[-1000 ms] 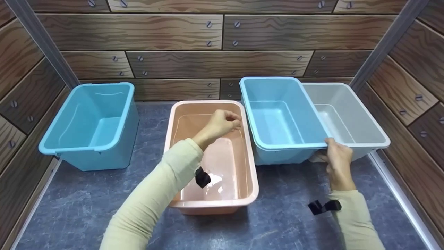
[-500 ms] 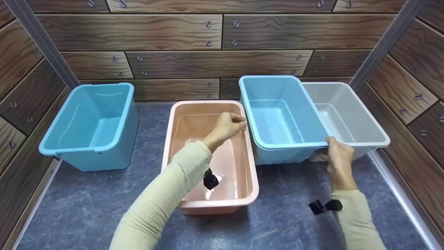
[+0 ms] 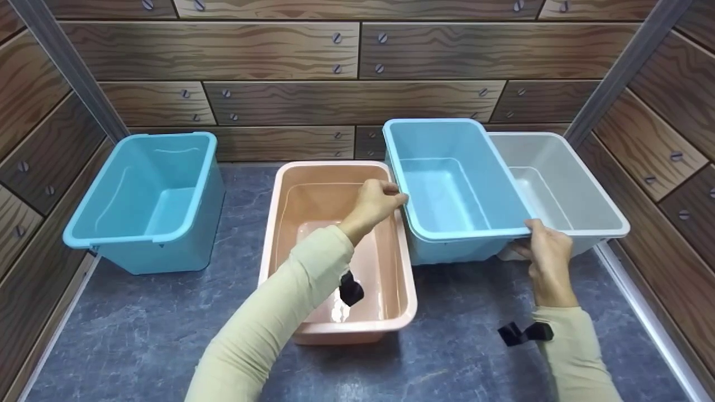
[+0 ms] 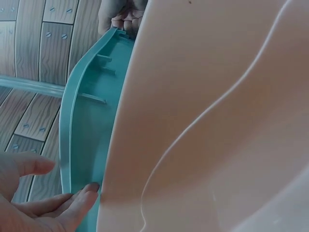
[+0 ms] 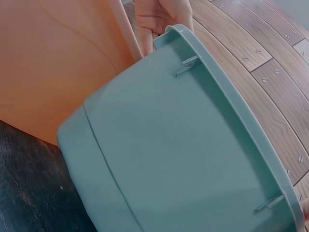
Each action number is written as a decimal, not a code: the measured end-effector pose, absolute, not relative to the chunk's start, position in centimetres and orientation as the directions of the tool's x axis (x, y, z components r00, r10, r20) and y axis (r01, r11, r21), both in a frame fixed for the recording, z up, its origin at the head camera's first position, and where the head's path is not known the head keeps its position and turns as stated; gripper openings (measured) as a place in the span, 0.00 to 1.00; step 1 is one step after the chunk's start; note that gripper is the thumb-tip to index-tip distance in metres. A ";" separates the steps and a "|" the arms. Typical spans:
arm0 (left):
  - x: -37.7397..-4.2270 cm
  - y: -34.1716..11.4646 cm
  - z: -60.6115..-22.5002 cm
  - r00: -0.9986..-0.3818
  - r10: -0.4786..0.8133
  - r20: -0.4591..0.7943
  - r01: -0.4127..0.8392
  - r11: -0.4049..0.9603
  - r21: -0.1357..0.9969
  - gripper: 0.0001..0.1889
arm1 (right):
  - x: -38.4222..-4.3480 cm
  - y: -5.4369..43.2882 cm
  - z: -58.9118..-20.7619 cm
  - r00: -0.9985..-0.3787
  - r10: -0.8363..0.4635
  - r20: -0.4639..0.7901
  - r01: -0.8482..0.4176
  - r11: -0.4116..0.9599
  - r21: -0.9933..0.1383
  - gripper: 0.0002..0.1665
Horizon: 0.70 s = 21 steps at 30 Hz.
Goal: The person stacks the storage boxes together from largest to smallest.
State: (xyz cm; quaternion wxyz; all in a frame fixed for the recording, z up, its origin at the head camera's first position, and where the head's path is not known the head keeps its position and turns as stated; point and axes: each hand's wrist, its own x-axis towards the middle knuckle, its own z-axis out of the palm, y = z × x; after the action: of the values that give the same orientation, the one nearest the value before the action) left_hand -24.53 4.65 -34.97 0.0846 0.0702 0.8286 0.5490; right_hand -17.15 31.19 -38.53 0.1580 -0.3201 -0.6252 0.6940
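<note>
A light blue plastic bin (image 3: 441,190) stands between an orange bin (image 3: 341,335) and a grey bin (image 3: 592,190), its right rim overlapping the grey one. My right hand (image 3: 547,254) grips its front right corner, thumb on top and fingers beneath; the left wrist view shows those curled fingers (image 4: 128,19). Over the orange bin, my left hand (image 3: 374,206) reaches the light blue bin's left rim. In the left wrist view its fingertips (image 4: 87,193) touch under that rim (image 4: 66,145), with the thumb spread apart from them. The right wrist view shows the light blue bin's outer front wall (image 5: 154,140).
A teal bin (image 3: 167,251) stands apart at the left on the dark marbled tabletop (image 3: 139,324). Wood-patterned panels (image 3: 279,50) enclose the back and both sides. A metal strip (image 3: 642,324) runs along the right edge. Both wrists carry black mounts (image 3: 351,289).
My left hand has moved right from over the orange bin to the light blue bin's left rim. That bin's back edge has shifted slightly upward in view; my right hand keeps its grip.
</note>
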 end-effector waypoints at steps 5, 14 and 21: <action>-24.6 5.1 -35.1 -0.978 0.193 -0.082 -0.008 0.356 0.935 0.18 | -17.0 31.3 -38.4 -0.746 0.622 -0.239 0.149 -0.193 -0.970 0.07; -24.8 5.7 -35.2 -0.984 0.157 -0.087 -0.044 0.261 0.964 0.17 | -16.8 31.2 -38.3 -0.752 0.624 -0.211 0.118 -0.187 -0.975 0.14; -24.8 5.8 -35.3 -0.987 0.142 -0.077 -0.044 0.222 0.974 0.17 | -16.6 31.3 -38.1 -0.760 0.614 -0.212 0.133 -0.173 -0.976 0.17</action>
State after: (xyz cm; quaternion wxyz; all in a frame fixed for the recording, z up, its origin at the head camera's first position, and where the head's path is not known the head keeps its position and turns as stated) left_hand -24.76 5.84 -35.28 0.0746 0.0314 0.7782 0.6227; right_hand -16.59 31.30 -38.13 0.1710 -0.3013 -0.6198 0.7041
